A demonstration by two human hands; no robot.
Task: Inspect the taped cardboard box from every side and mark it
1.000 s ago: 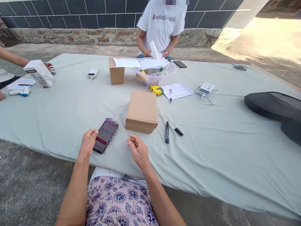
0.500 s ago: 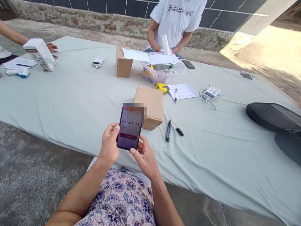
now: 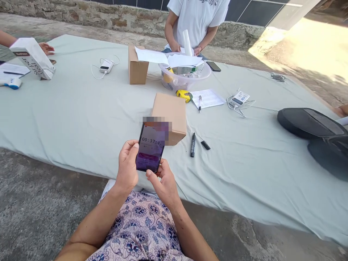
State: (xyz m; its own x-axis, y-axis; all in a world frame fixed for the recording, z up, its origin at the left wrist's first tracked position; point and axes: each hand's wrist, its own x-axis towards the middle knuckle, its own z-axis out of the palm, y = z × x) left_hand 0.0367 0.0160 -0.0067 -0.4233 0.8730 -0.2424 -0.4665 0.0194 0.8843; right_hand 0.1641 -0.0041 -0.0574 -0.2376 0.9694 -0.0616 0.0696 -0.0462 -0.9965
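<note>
Smartphone (image 3: 150,156): left fingers (image 3: 132,149) pinch nine-o'clock edge; right fingers (image 3: 164,165) curl round five-o'clock corner.
Cardboard carton (image 3: 172,110), one o'clock: we should hold clear.

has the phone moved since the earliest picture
Yes. Against the cardboard box, the phone has moved right: it was apart from the box in view, and now covers its near left corner.
</note>
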